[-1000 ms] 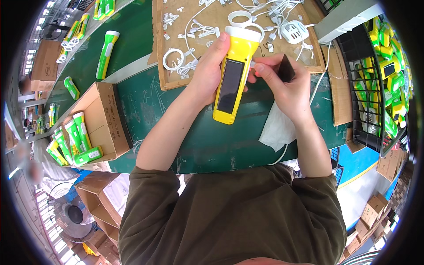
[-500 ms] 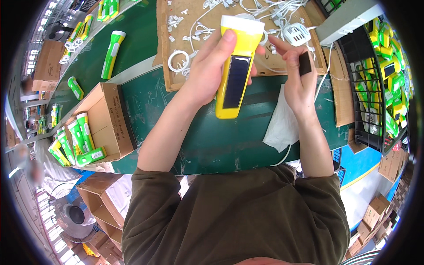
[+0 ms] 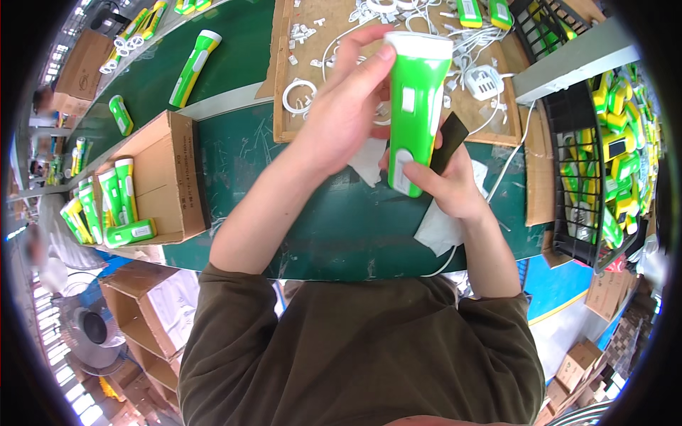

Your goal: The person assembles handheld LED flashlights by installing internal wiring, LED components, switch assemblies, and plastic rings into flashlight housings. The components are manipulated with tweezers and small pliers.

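A green flashlight (image 3: 414, 106) with a white head is held up over the bench, its green side with the switch facing me. My left hand (image 3: 349, 99) grips it near the head, thumb on the white rim. At the tail end, my right hand (image 3: 451, 181) has its thumb on the flashlight beside the grey switch. A flat dark strip (image 3: 452, 138) is also tucked in my right hand and sticks up past the fingers. Under the right hand lies a crumpled white cloth (image 3: 435, 228) on the green bench.
Beyond my hands, a wooden board (image 3: 302, 71) carries white cables and a white charging hub (image 3: 484, 82). An open carton (image 3: 186, 177) with several flashlights stands at left; a black crate (image 3: 568, 177) full of them is at right. A lone flashlight (image 3: 195, 69) lies farther back.
The flashlight has been turned from its yellow panel side to its green switch side. My right hand has moved left and down onto its tail end, still holding the dark strip.
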The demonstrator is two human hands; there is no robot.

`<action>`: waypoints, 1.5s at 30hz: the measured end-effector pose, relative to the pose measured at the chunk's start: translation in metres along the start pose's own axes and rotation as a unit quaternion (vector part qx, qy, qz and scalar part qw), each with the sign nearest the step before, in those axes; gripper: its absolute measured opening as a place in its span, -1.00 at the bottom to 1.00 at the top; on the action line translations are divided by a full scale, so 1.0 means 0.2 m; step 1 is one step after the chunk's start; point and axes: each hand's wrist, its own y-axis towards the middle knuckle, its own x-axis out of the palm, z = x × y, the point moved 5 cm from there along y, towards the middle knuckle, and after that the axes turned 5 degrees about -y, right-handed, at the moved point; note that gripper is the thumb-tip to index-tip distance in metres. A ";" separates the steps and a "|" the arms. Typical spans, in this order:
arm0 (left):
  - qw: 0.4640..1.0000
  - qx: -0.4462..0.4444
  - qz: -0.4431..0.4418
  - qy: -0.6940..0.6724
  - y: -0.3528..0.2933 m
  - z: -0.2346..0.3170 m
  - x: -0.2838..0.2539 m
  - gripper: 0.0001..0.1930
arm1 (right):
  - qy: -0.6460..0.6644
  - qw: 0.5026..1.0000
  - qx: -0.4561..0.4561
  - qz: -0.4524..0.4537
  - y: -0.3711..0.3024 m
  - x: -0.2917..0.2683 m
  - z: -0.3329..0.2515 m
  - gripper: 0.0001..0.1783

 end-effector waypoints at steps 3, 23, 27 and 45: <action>0.998 0.024 -0.024 0.054 0.00 0.04 -0.07 -0.50 | 0.020 0.995 -0.004 -0.096 0.00 0.02 0.01 -0.34; 0.363 -0.028 0.455 0.813 0.00 0.39 -1.36 -0.24 | 0.231 0.953 -0.015 -0.193 -0.01 -0.04 0.02 -0.26; 0.361 -0.001 0.418 0.833 -0.03 0.44 -1.32 -0.31 | 0.021 0.996 -0.068 -0.051 -0.06 -0.13 -0.14 -0.24; 0.988 0.016 0.047 -0.149 0.15 0.33 -0.63 -0.58 | -0.086 0.822 -0.215 0.519 -0.22 -1.28 -0.93 -0.54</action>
